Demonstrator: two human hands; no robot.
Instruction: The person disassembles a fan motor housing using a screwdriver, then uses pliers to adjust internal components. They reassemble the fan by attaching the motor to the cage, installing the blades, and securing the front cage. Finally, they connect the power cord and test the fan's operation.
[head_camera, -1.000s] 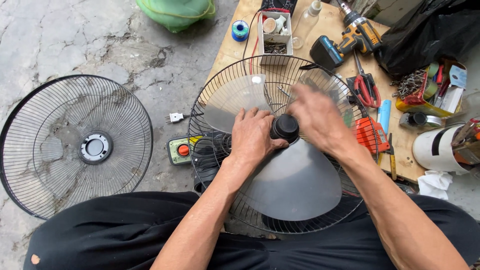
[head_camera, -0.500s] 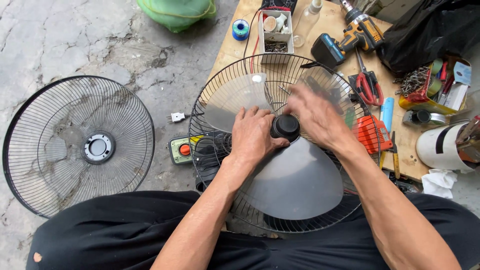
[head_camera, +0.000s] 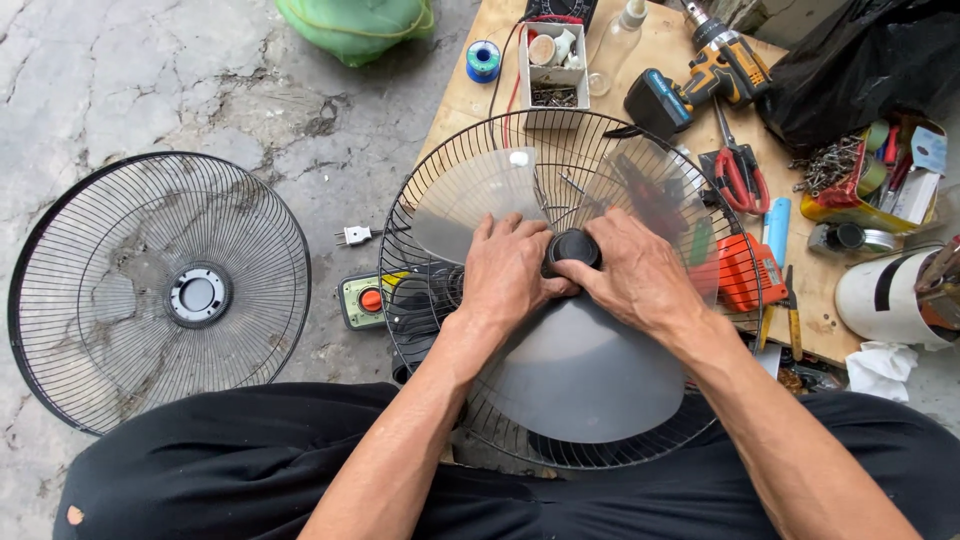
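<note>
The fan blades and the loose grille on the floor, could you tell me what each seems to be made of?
Fan blades: probably translucent grey plastic, smooth and matte; the grille wires show faintly through them. Loose grille: thin dark metal wire, apparently painted or coated, ringed around a grey hub. Both hands grip the black cap, likely plastic.

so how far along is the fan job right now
Done: the grey fan blade sits inside the rear wire guard. In hand: the left hand and right hand both grip the black hub cap at the blade's centre. Left: the front guard lies apart on the concrete floor, not yet fitted.
</note>
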